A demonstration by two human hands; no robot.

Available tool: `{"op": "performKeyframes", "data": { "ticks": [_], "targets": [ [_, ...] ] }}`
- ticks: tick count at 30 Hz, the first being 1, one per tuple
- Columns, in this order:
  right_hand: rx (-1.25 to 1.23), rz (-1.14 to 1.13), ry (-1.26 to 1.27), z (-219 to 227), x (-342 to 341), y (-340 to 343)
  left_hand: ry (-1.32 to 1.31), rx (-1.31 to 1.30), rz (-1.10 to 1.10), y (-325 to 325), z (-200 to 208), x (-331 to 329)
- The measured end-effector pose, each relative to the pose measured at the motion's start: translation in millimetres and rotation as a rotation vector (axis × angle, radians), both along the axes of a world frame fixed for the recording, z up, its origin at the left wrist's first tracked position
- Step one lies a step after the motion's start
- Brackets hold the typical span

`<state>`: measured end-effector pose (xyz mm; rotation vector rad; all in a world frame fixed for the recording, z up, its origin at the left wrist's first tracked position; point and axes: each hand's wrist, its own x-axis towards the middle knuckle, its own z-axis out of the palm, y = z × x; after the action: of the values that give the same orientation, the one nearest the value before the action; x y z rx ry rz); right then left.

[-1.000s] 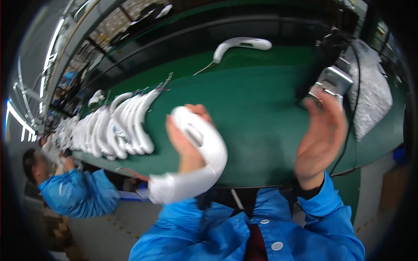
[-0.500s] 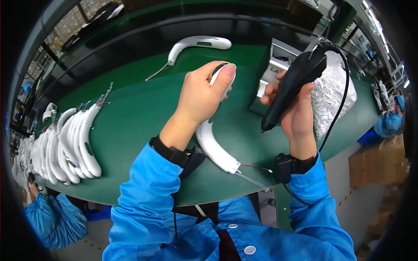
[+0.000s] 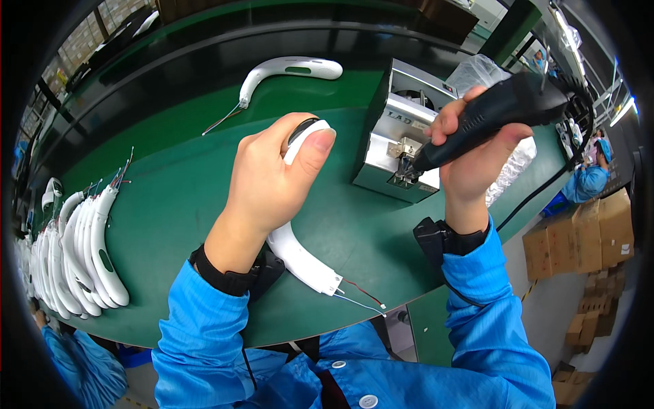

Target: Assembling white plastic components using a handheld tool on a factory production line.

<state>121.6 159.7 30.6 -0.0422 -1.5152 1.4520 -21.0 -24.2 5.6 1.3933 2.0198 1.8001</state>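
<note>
My left hand [image 3: 269,180] is closed round one end of a curved white plastic casing [image 3: 303,262]. The casing's other end points toward the table's near edge, with thin red and pale wires trailing out. In my right hand [image 3: 473,160] lies a black electric screwdriver [image 3: 487,119], held nearly level with a cable running off its back end. Its tip is at the small metal outlet on the front of a grey box-shaped screw feeder [image 3: 375,167]; whether a screw sits on the tip is too small to tell.
Several similar white casings [image 3: 102,252] stand in a row at the left. Another lone casing [image 3: 293,66] rests at the back of the green table [image 3: 184,198]. A clear plastic bag [image 3: 511,170] lies behind my right hand. Cardboard boxes [image 3: 579,235] stand on the floor at right.
My right hand has brought the screwdriver tip from over the table to the feeder's outlet. My left hand keeps its hold on the casing. The whole view has shifted somewhat.
</note>
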Motion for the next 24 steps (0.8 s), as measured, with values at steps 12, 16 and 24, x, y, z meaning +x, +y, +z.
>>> {"op": "performKeyframes", "data": {
  "ticks": [12,16,24],
  "targets": [
    [-0.288,0.221,-0.132,-22,0,-52,0.038,0.085,-0.022,0,2,1],
    [-0.433,0.479,0.082,-27,-14,-105,0.038,0.088,-0.034,-3,2,-4],
    [-0.479,0.623,0.067,-42,-23,-130,-0.008,0.059,-0.035,-7,6,2]
  ]
}}
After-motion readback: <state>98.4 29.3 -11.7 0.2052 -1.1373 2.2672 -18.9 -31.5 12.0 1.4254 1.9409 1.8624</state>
